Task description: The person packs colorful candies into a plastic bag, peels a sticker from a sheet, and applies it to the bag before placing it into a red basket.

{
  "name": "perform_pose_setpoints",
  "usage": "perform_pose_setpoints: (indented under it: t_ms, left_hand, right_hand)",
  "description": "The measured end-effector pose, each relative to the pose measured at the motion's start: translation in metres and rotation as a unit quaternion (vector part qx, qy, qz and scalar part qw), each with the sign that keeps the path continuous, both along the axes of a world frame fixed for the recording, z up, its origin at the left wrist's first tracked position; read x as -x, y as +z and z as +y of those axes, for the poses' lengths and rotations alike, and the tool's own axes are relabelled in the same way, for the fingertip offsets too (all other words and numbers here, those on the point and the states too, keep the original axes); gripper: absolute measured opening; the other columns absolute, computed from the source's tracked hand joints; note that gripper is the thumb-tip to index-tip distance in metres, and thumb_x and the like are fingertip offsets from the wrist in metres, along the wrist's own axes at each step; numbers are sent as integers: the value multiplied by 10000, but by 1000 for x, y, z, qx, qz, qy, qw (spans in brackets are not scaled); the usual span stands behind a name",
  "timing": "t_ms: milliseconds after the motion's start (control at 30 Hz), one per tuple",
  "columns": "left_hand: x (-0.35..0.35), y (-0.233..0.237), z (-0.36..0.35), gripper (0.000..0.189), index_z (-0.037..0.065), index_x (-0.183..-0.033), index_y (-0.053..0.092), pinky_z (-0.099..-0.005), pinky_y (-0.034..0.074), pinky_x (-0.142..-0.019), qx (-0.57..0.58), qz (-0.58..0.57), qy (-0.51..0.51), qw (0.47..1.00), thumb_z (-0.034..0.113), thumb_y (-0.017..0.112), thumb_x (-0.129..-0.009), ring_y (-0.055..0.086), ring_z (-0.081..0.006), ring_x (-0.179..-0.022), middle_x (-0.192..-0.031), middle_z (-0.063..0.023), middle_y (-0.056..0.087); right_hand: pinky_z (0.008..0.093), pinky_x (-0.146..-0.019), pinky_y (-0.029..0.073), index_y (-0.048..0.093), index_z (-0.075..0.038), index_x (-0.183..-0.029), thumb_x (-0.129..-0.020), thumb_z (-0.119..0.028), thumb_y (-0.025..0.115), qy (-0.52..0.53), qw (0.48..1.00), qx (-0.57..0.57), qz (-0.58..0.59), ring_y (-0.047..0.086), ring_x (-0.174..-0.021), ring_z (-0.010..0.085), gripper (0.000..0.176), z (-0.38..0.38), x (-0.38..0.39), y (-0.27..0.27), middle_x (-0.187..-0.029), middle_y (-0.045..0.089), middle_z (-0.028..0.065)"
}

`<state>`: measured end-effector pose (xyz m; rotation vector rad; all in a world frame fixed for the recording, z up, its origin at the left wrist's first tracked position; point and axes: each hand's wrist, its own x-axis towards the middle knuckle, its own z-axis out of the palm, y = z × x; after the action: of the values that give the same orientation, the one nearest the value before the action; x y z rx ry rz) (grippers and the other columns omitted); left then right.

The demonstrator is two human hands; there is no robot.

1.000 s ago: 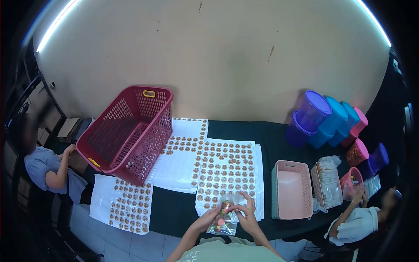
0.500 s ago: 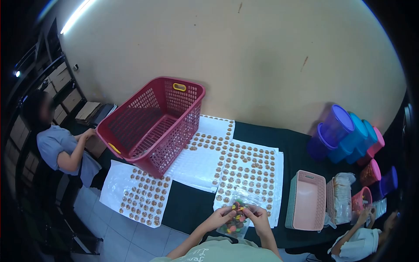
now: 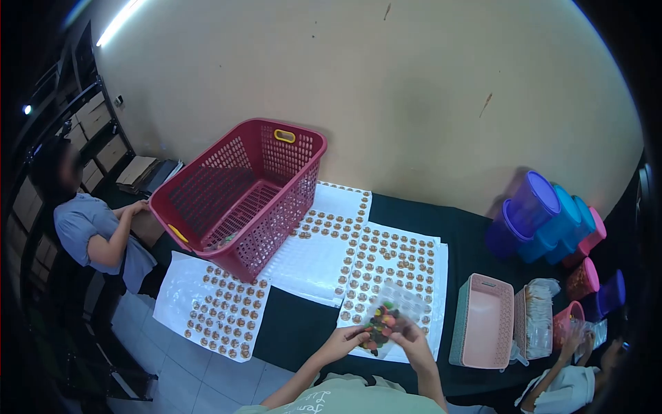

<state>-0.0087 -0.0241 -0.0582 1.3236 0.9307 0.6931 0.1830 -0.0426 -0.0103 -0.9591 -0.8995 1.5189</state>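
A clear plastic bag [image 3: 384, 319] of colourful round sweets is held between my two hands, low in the middle of the head view. My left hand [image 3: 347, 342] pinches its left side, thumb over the plastic. On the opposite side my right hand [image 3: 412, 341] is closed on the bag's edge. The sweets, red, orange, green, yellow and dark, bunch in the lower part. The bag's upper part is transparent and lies over sheets of round stickers [image 3: 392, 259] on the table.
A large maroon basket [image 3: 286, 207] stands beyond another sticker sheet [image 3: 227, 310]. To the right are a pink basket [image 3: 487, 317], a basket of packed bags [image 3: 539, 317] and purple tubs [image 3: 534, 200]. One person [image 3: 103, 231] stands left; another [image 3: 569, 386] works at lower right.
The bag has come up and tipped away from me, its clear top now spread over the stickers. Both hands keep hold of it. The person at right has moved their hands slightly.
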Motion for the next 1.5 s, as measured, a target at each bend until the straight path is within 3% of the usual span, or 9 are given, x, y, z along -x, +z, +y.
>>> perform_pose_setpoints:
  t_ms: [67,200,333,400,500,800,900,1167,1500]
  left_hand:
    - [-4,-9,0,357,-19,-1047,566,-192,411,-671,4,-42,78,996,287,524,-869,492,-41,-767,-817,-15,594]
    - [-7,-15,1,314,-9,-990,557,-214,422,-659,46,-95,84,991,280,492,-888,498,-56,-741,-825,-11,574]
    - [-22,-20,-6,513,21,-1236,342,-279,438,-779,-9,-43,159,986,248,571,-836,523,-186,-976,-1076,-117,513]
    - [-23,-33,-5,715,50,-1312,178,-342,416,-849,-17,3,130,991,232,629,-788,451,-260,-1111,-1253,-164,374]
    - [-30,-23,-7,778,71,-1326,110,-347,391,-885,-48,-71,106,991,172,644,-770,431,-235,-1125,-1273,-136,329]
    - [-19,-3,5,301,-5,-1104,476,-238,450,-736,118,-205,269,934,166,531,-862,532,-101,-870,-989,-55,550]
    - [-8,2,7,285,3,-1099,485,-238,461,-713,116,-208,304,922,175,514,-874,532,-86,-842,-973,-48,547]
    - [6,8,14,305,4,-1122,418,-290,551,-600,72,-228,328,914,178,488,-881,582,-152,-848,-1002,-72,519]
    - [0,6,5,300,57,-1135,451,-240,481,-648,185,-249,250,917,214,486,-881,567,-118,-860,-973,-46,551]
  right_hand:
    - [245,-724,452,293,17,-1278,-760,-46,634,122,986,35,-110,570,-845,137,623,-2,0,-12,-1021,561,105]
    - [216,-682,454,351,20,-1206,-767,-67,637,66,993,74,-63,542,-839,98,532,-8,17,-38,-981,549,82]
    - [268,-675,469,407,12,-1142,-769,-76,630,38,992,88,-82,559,-831,146,443,-5,11,-54,-1024,536,94]
    - [299,-711,457,453,13,-1104,-748,-86,633,-33,917,-89,-388,566,-845,213,410,-3,11,-54,-1002,545,115]
    - [356,-811,417,429,-13,-1193,-731,-96,618,-7,886,-169,-431,510,-952,318,505,-6,22,-34,-1057,491,178]
    - [275,-718,448,502,-35,-1157,-776,-150,617,167,915,-105,-351,574,-846,176,414,2,-4,-24,-1053,565,98]
    - [301,-707,448,513,-9,-1093,-770,-164,621,34,913,-41,-404,579,-771,199,374,9,-30,-63,-953,585,126]
    - [427,-796,392,440,2,-1094,-736,-37,543,-139,668,45,-729,446,-953,353,374,-25,-87,-205,-1030,435,180]
    - [400,-827,385,472,32,-971,-708,-16,591,-176,726,66,-662,433,-968,339,292,-17,-98,-199,-1003,420,178]
